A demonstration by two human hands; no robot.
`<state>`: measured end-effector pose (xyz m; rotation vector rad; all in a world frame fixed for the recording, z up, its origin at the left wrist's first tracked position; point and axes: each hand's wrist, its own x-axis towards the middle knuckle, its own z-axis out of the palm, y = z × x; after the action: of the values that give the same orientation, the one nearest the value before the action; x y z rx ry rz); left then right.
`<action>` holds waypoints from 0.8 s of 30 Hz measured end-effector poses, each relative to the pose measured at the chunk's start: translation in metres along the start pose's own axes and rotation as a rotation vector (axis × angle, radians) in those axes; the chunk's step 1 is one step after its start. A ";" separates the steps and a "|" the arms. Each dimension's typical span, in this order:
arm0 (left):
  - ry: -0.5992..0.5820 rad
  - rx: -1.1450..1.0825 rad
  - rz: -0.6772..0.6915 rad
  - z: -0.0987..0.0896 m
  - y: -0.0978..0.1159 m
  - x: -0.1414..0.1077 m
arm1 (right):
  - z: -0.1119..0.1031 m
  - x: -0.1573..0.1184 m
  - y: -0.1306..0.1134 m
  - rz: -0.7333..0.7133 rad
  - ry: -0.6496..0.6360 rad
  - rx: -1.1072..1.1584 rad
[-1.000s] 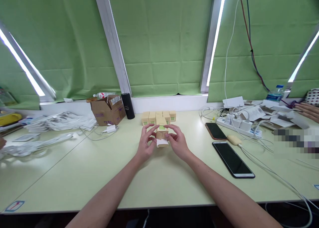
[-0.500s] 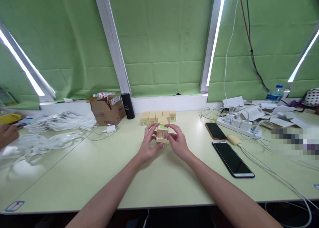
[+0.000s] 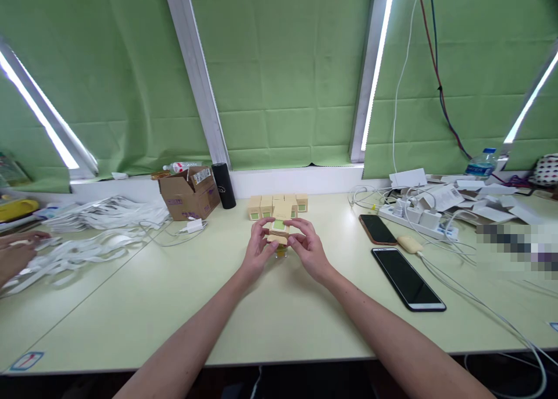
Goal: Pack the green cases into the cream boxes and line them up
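A small tan cardboard box (image 3: 279,226) with a green patch is held between my two hands above the middle of the table. My left hand (image 3: 258,249) grips its left side, thumb at the lower front edge and fingers behind. My right hand (image 3: 308,248) pinches the right side, with its thumb near the front flap. Just under the box shows a small shiny, yellowish and clear thing (image 3: 281,252), too small to name. Right behind my fingers stands a group of similar small boxes (image 3: 254,206), several of them with green patches.
Left stand an opened carton (image 3: 185,198), a black cylinder (image 3: 224,186) and a white charger (image 3: 194,225). Another person's hand (image 3: 20,251) touches white strips (image 3: 87,254) at far left. Right lie two phones (image 3: 407,280), a power strip (image 3: 418,222), cables and paper scraps (image 3: 497,201).
The held box has turned; its open inside faced me earlier and is now hidden, with a flap at the front. The other person's hand moved right onto the white strips.
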<state>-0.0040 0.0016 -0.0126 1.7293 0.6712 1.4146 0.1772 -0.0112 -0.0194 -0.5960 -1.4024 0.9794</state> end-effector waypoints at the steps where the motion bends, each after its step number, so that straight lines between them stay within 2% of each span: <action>1: -0.001 -0.012 -0.017 0.000 0.000 0.000 | 0.000 0.000 0.000 -0.002 -0.002 0.003; 11: 0.024 -0.075 -0.081 -0.003 -0.002 0.002 | 0.002 -0.002 0.001 -0.003 -0.018 0.011; 24: 0.044 -0.070 -0.070 -0.002 0.001 0.002 | 0.004 -0.004 -0.001 -0.016 -0.030 -0.019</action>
<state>-0.0053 0.0028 -0.0105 1.6092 0.6910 1.4148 0.1738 -0.0162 -0.0205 -0.5857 -1.4420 0.9667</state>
